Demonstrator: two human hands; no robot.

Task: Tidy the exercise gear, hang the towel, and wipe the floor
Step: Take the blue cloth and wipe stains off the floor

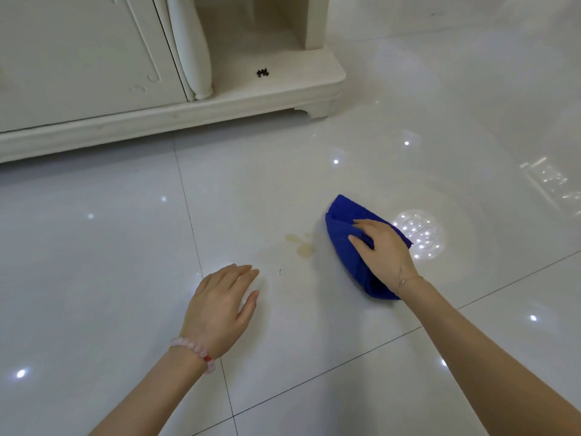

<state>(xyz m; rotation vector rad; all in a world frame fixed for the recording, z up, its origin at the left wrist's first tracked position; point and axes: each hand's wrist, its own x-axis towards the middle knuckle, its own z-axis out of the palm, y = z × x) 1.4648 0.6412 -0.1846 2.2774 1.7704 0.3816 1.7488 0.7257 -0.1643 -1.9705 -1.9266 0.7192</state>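
the shiny white tile floor (pixel 110 247) fills most of the view, with thin dark lines between the tiles and small bright spots of light on it. at the far left stands a big cream cabinet (pixel 78 58) with a closed door and an open shelf at its right end.

the left hand (pixel 220 306) is near, left of the middle, low over the floor with its palm down. its fingers are straight and close together, holding nothing. i cannot tell if it touches the tile.

the right hand (pixel 385 250) is further right, on top of the blue cloth (pixel 345 215). its fingers are bent and dig into the cloth, gripping it. the cloth is bunched up and lies on the floor, right of the middle.

just left of the cloth is a small yellow stain (pixel 301 245), not touching it.

a pink bead bracelet (pixel 196 352) is on the left wrist and a thin chain (pixel 405 280) on the right.

a tiny black thing (pixel 262 72) lies on the cabinet's open shelf.
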